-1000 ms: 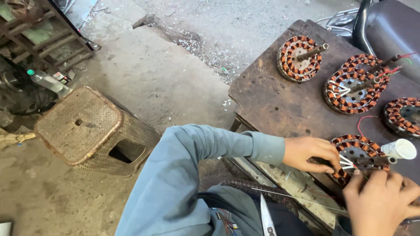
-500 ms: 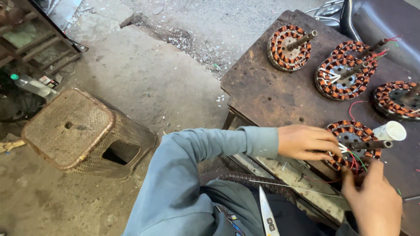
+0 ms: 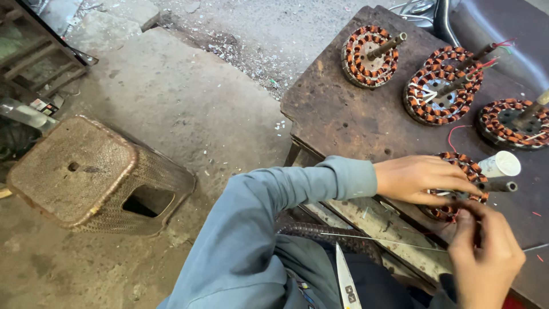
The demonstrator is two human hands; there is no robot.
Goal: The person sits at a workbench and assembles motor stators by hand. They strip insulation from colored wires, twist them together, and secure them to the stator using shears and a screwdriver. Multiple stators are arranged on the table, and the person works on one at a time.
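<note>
A round motor stator with copper coils (image 3: 464,171) and a steel shaft (image 3: 498,186) lies on its side near the front edge of a rusty metal table (image 3: 337,114). My left hand (image 3: 420,178) rests over its near face and grips it. My right hand (image 3: 486,257) is just below it, fingertips pinched at thin wires on the stator's lower rim. A small white cylinder (image 3: 501,164) stands right behind the stator.
Three more copper-wound stators stand on the table: one at the back (image 3: 369,54), one in the middle (image 3: 443,88), one at the right edge (image 3: 514,123). A worn woven stool (image 3: 86,177) sits on the concrete floor at left. Metal shelving (image 3: 34,51) is top left.
The view has swung, so the table sits farther right and higher. My right hand has come up closer to the stator's lower edge; my left hand stays on it.
</note>
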